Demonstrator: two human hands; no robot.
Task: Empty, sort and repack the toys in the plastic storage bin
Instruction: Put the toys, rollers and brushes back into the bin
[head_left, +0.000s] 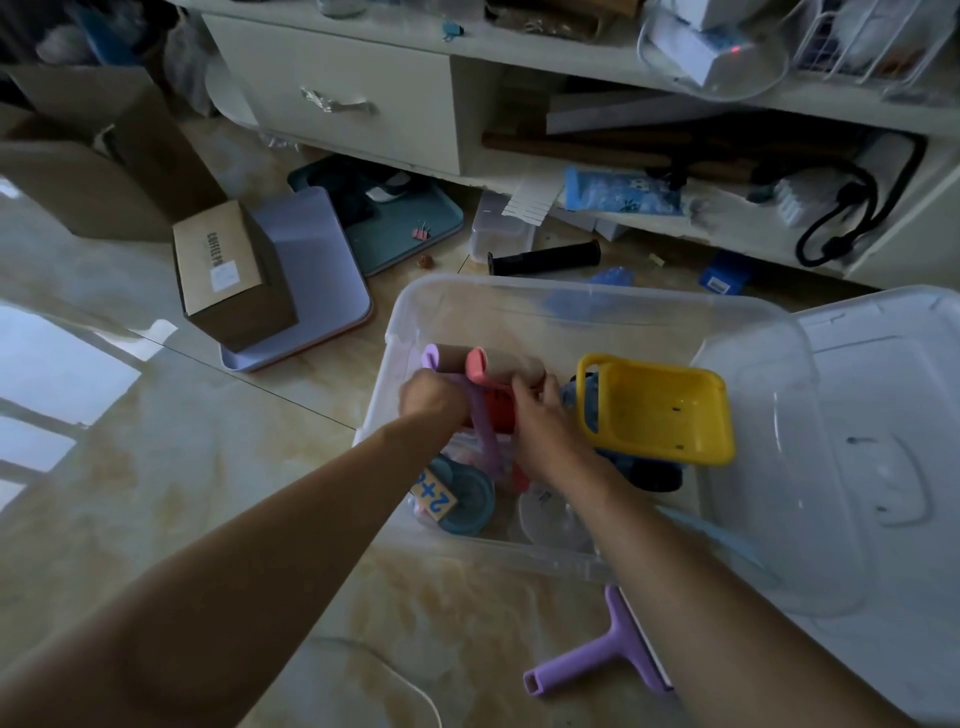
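Inside the clear plastic storage bin on the floor, the left hand is gripping a purple-handled wooden roller, the right hand pinching a pink-handled wooden roller, beside a yellow-and-blue toy dump truck.

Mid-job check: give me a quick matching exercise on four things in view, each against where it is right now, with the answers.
Things:
1. Purple roller handle
2. Purple T-shaped squeegee
3. Yellow-bucket toy truck
4. Bin lid

Places:
A. On the floor, in front of the clear bin
B. Lying to the right of the bin
C. Inside the bin, on its right side
D. Gripped by the left hand

Pairs: 1-D, 2-A, 3-C, 4-B

The right hand holds the pink roller beside it.
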